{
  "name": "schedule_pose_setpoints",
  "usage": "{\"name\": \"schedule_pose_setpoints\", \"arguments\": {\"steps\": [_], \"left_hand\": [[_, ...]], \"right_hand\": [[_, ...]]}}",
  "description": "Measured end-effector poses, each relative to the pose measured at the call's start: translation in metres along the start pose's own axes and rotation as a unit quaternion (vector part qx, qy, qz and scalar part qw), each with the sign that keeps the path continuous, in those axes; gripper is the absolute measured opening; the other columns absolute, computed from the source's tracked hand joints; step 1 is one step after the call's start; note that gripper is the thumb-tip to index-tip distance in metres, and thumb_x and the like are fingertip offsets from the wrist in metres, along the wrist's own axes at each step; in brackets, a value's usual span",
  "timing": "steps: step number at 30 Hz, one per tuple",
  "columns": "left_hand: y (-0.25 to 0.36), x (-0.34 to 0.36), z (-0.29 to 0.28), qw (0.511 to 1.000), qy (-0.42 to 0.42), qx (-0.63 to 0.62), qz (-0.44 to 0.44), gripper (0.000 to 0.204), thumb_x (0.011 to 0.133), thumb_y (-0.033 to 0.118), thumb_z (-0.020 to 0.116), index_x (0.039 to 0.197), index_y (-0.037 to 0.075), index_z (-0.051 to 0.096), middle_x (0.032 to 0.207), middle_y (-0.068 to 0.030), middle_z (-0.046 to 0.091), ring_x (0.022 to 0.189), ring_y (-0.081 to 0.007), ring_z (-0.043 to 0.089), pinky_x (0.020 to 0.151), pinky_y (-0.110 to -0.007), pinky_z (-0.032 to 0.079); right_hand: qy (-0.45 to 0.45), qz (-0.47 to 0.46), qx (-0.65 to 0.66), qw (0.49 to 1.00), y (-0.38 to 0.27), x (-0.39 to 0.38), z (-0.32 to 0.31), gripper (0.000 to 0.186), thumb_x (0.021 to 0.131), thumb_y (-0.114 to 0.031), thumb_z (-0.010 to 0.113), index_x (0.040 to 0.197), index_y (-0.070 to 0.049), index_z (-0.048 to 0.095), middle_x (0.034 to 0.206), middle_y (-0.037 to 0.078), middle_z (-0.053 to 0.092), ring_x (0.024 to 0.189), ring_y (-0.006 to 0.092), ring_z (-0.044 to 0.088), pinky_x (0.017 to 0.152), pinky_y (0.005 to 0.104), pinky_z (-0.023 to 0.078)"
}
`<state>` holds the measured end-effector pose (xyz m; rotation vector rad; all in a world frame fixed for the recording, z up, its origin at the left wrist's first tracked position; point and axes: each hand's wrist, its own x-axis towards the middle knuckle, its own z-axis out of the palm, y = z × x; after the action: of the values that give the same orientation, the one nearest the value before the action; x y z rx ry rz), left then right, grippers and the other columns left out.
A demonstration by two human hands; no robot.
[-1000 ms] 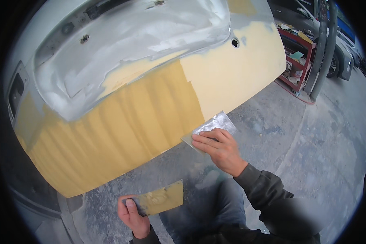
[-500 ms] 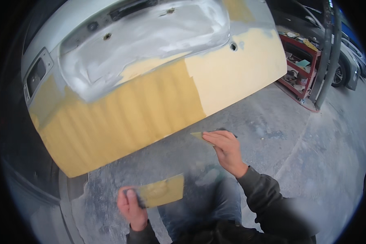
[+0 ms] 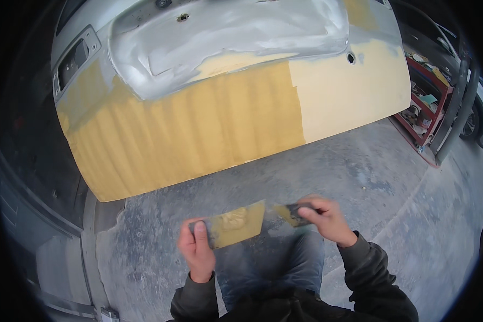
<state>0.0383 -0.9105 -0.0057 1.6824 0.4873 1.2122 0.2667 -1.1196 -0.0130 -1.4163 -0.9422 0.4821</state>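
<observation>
My left hand [image 3: 197,251] is closed on the dark handle edge of a wide filler spreader [image 3: 252,228], its blade coated yellow and pointing right. On that blade lies a lump of tan-yellow body filler [image 3: 234,218]. My right hand [image 3: 331,221] grips a second spreader [image 3: 295,216] by its dark edge, thumb on top. Its yellowed tip points left, a small gap away from the first blade. Beyond both hands stands a car tailgate panel [image 3: 193,129], darker streaked yellow on the left and middle, smooth pale cream on the right, with grey sanded metal above.
A red shelved cart [image 3: 440,86] full of small items stands at the far right, beside dark posts [image 3: 459,107]. Another car's wheel [image 3: 471,122] shows behind them. The dusty concrete floor [image 3: 370,177] lies under my hands.
My right hand has come down and turned, bringing its spreader beside the left one. My left hand has risen slightly to the right. The panel sits higher and farther right in view.
</observation>
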Motion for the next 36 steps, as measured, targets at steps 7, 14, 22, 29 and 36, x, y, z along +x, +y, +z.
{"name": "schedule_pose_setpoints", "arguments": {"steps": [7, 14, 22, 29, 36], "left_hand": [[0.002, -0.020, 0.025, 0.999, -0.046, -0.010, -0.008, 0.026, 0.113, 0.022, 0.058, 0.111, -0.002, 0.068, 0.095, -0.0063, 0.074, 0.088, -0.0094, 0.064, 0.079, -0.027, 0.052], [-0.012, -0.044, 0.056, 0.995, -0.013, -0.051, -0.080, 0.031, 0.115, 0.022, 0.051, 0.121, -0.004, 0.066, 0.103, -0.0067, 0.072, 0.094, -0.0077, 0.062, 0.085, -0.026, 0.051], [-0.016, -0.056, 0.070, 0.997, -0.040, 0.027, -0.056, 0.037, 0.117, 0.023, 0.045, 0.138, -0.001, 0.063, 0.070, -0.0046, 0.056, 0.065, -0.0098, 0.054, 0.062, -0.031, 0.046], [-0.018, -0.052, 0.076, 0.995, -0.050, 0.025, -0.088, 0.037, 0.116, 0.028, 0.046, 0.135, 0.003, 0.066, 0.065, -0.0082, 0.051, 0.060, -0.0134, 0.054, 0.057, -0.033, 0.044], [-0.022, -0.047, 0.058, 0.985, -0.108, 0.085, -0.104, 0.026, 0.113, 0.021, 0.055, 0.123, 0.003, 0.071, 0.078, -0.0134, 0.069, 0.068, -0.0148, 0.066, 0.067, -0.033, 0.053]], "right_hand": [[0.125, 0.017, 0.077, 0.989, -0.005, 0.006, 0.033, 0.017, 0.103, -0.015, 0.074, 0.106, 0.002, 0.077, 0.084, -0.004, 0.072, 0.078, 0.0035, 0.060, 0.069, 0.0239, 0.049], [0.165, 0.032, 0.081, 0.982, 0.008, -0.009, 0.082, 0.017, 0.102, -0.013, 0.076, 0.102, 0.005, 0.075, 0.081, -0.003, 0.070, 0.075, 0.0034, 0.055, 0.067, 0.0243, 0.046], [0.256, 0.043, 0.183, 0.948, 0.033, -0.012, 0.108, 0.017, 0.105, -0.012, 0.072, 0.106, 0.005, 0.074, 0.094, 0.000, 0.074, 0.084, 0.0054, 0.061, 0.076, 0.0239, 0.049], [0.307, 0.036, 0.241, 0.920, 0.039, -0.002, 0.112, 0.020, 0.108, -0.015, 0.069, 0.112, 0.004, 0.073, 0.103, 0.004, 0.076, 0.088, 0.0092, 0.065, 0.080, 0.0265, 0.052], [0.369, -0.072, 0.236, 0.896, 0.034, 0.028, 0.070, 0.025, 0.108, -0.014, 0.068, 0.124, 0.004, 0.072, 0.110, 0.005, 0.077, 0.097, 0.0111, 0.068, 0.088, 0.0278, 0.054]]}}
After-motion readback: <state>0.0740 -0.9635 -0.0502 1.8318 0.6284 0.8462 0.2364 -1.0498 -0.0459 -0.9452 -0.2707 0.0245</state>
